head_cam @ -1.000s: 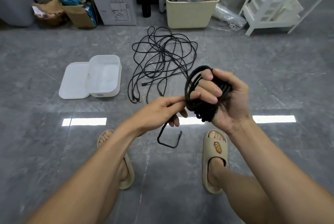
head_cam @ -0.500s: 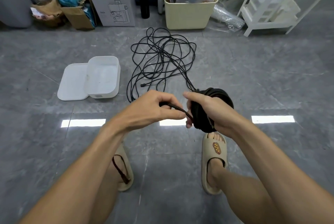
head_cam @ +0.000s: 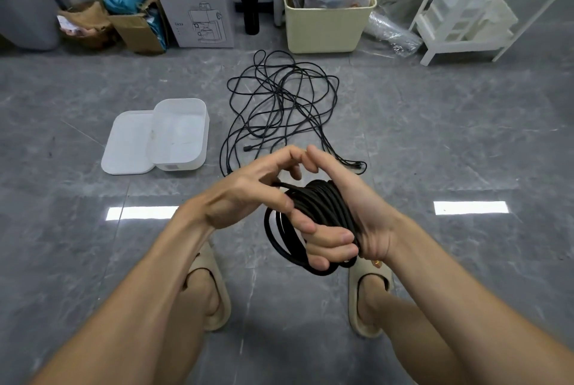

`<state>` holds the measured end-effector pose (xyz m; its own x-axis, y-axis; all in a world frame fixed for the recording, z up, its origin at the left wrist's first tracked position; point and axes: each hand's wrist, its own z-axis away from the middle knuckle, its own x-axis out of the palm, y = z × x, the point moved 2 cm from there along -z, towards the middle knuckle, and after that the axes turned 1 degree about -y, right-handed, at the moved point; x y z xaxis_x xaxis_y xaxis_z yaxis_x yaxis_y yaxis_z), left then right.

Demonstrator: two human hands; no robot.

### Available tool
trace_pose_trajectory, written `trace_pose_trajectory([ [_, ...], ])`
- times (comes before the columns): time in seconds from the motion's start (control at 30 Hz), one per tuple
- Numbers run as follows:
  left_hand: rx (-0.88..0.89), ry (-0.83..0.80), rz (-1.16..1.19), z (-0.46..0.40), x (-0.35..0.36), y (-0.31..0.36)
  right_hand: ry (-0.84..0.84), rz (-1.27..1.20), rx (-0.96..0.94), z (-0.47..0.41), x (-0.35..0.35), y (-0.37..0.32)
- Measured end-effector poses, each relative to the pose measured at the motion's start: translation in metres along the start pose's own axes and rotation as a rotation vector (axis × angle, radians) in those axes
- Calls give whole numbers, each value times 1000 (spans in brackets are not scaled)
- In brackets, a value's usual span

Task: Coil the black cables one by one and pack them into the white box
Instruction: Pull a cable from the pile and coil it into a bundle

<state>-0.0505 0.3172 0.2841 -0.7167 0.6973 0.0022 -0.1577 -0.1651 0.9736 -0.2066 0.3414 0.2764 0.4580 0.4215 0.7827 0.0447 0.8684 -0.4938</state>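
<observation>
Centre frame, right hand [head_cam: 348, 229] clamps the coiled cable [head_cam: 313, 207] steady while left hand [head_cam: 248, 195] pinches its loose end, likely to wrap it.

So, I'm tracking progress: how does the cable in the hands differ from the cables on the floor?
The coiled cable is wound in tight loops and held in the right hand; the loose cables sprawl tangled on the floor, untouched. Both are black, and neither is in the white box.

R hand [head_cam: 357, 223] grips coiled cable [head_cam: 313, 213]; L hand [head_cam: 245, 195] touching.
</observation>
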Motion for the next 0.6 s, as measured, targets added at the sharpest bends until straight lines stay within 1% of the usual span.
trace_pose_trajectory([
  [0.03, -5, -35, 9, 1, 0, 0, -36, 1, 8, 0, -2, 1],
  [0.13, -58, -100, -108, 1, 4, -3, -141, 31, 47, 0, -5, 5],
  [0.3, -132, -126, -283, 2, 10, -2, -220, 74, 99, -4, -10, 13],
  [0.4, -146, -146, -343, 2, 11, -4, -271, 55, 111, -6, -8, 17],
  [0.5, -150, -129, -350, 2, 13, -1, -299, 36, 62, -9, -2, 19],
  [0.6, -109, -80, -390, 1, 12, 4, -285, 6, -14, -11, 2, 18],
])
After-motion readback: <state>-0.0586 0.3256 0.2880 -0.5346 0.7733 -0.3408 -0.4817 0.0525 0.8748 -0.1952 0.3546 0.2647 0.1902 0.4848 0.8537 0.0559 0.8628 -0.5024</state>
